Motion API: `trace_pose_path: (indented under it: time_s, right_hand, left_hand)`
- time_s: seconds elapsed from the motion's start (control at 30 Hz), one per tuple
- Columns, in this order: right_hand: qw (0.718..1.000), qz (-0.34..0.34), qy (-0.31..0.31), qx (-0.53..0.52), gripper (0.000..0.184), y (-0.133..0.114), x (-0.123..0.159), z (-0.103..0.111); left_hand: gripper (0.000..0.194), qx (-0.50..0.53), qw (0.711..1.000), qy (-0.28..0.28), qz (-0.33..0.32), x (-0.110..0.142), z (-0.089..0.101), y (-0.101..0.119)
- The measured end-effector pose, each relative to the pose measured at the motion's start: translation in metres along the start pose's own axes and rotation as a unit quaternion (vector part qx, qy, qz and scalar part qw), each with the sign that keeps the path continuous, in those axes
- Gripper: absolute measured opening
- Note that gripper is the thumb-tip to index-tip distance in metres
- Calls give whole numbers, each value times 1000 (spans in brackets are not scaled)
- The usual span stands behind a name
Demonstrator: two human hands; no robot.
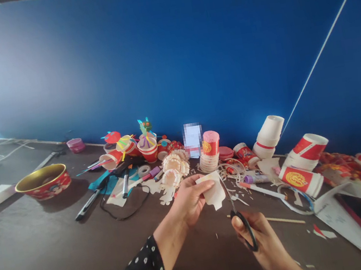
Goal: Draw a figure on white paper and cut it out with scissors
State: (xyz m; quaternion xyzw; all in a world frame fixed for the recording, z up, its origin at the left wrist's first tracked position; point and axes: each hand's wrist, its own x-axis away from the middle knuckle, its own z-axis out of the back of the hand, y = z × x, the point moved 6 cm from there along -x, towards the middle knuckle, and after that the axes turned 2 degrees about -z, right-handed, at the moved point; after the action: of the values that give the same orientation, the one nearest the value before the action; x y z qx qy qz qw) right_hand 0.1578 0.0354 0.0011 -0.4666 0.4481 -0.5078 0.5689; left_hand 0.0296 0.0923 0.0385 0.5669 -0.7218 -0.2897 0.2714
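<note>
My left hand (pixel 189 201) pinches a piece of white paper cup cut-out (pixel 213 191) between thumb and fingers, and a black sleeve with white dots covers that forearm. My right hand (pixel 262 243) grips black-handled scissors (pixel 241 226) with the thumb through a loop. The scissor blades point up at the paper's left edge, and the tips look close to it. Paper scraps lie scattered on the dark table (pixel 61 249) beneath both hands.
Red-and-white paper cups (pixel 303 154) and white stacked cups (pixel 268 137) stand at the back right. Behind them rises a blue wall (pixel 154 57). Paper crafts, tape and markers (pixel 88 204) lie further left, beside a red bowl with a gold inside (pixel 42 182).
</note>
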Motion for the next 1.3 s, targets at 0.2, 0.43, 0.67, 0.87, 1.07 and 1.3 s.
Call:
trace_pose_path:
  time_s: [0.2,0.43,0.67,0.87,1.07,1.3]
  right_hand:
    - [998,0,-57,17,48,1,0,-6]
    - [997,13,-60,49,47,0,1,-6]
    - [996,11,-69,50,47,1,2,-9]
    - [998,14,-5,56,45,8,-8,-1]
    - [996,-4,22,85,46,3,-10,0]
    - [996,-10,3,93,46,4,-10,-4]
  left_hand:
    - [21,-23,1000,-5,3,-2,4,4]
    - [20,-72,997,-24,8,-3,4,12]
    - [19,-94,995,-23,14,-2,5,15]
    - [36,48,997,-61,-16,-9,10,-2]
    - [36,-46,990,-128,-37,-3,-5,-22]
    - [20,-37,997,-5,-66,-7,4,-18]
